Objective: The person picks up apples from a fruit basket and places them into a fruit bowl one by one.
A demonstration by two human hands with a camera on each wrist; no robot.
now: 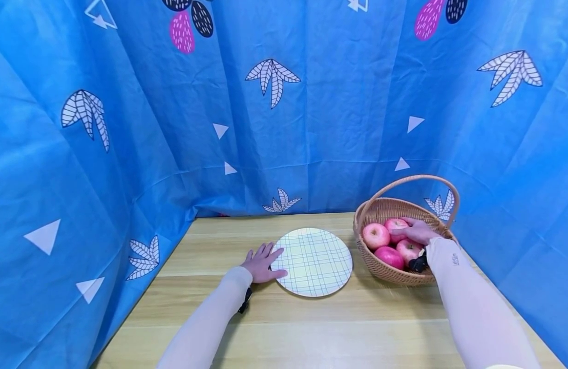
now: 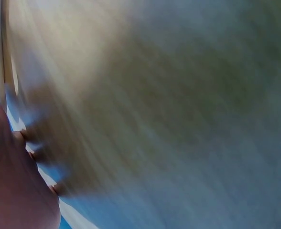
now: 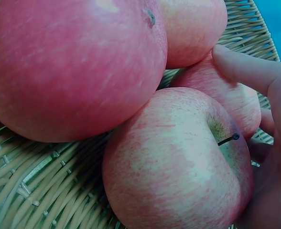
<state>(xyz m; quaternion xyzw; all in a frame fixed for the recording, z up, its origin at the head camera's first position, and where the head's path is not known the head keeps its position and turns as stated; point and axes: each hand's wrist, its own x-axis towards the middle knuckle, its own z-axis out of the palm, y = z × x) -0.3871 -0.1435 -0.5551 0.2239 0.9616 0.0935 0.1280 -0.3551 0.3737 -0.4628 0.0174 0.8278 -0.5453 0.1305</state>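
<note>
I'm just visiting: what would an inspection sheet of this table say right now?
Surface: wooden table, bare wood in front.
Job's things: checked plate lying flat; wicker basket holding four red apples.
Clutter: nothing seen.
Hands: left hand flat on the table, fingers at the plate's edge; right hand inside the basket, resting on an apple, grip unclear.
Cables: nothing seen.
Surroundings: blue patterned cloth behind and at both sides.

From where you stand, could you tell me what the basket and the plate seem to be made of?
The basket looks like woven wicker or rattan: tan interlaced strands, matte. The plate seems glazed ceramic or melamine: smooth, pale, with a printed grid; I cannot tell which.
</note>
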